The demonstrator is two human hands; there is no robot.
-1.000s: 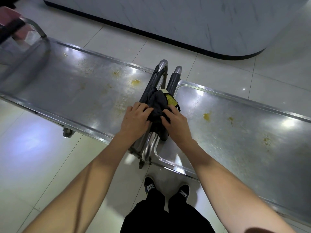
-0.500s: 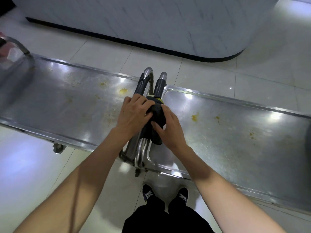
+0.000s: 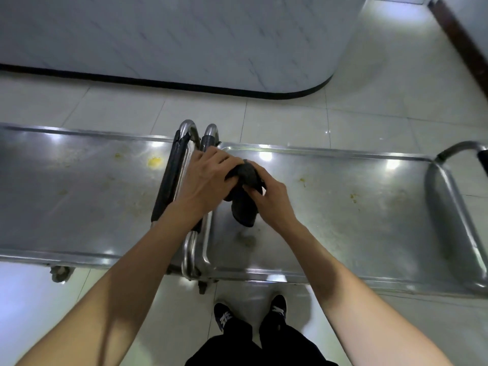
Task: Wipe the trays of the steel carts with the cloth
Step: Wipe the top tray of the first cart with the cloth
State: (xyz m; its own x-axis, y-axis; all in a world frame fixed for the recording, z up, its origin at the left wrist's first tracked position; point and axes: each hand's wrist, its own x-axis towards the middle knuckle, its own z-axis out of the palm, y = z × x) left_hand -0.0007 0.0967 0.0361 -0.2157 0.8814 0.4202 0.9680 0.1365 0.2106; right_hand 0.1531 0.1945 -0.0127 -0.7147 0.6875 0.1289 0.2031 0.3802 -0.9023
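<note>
Both hands are gripping a dark grey bunched cloth [image 3: 244,191] above the near-left end of the right-hand shiny steel cart tray [image 3: 343,215]. The left hand [image 3: 208,180] is curling its fingers over the cloth's upper left side; the right hand [image 3: 269,196] is pinching its right side, with the cloth's lower end hanging toward the tray surface. Whether the cloth is touching the tray cannot be determined. Yellow stains [image 3: 353,198] are showing on this tray. The left-hand steel cart tray [image 3: 79,202] is carrying a larger yellow spot [image 3: 154,161]. Two black-wrapped tubular steel handles [image 3: 182,165] are standing between the trays.
</note>
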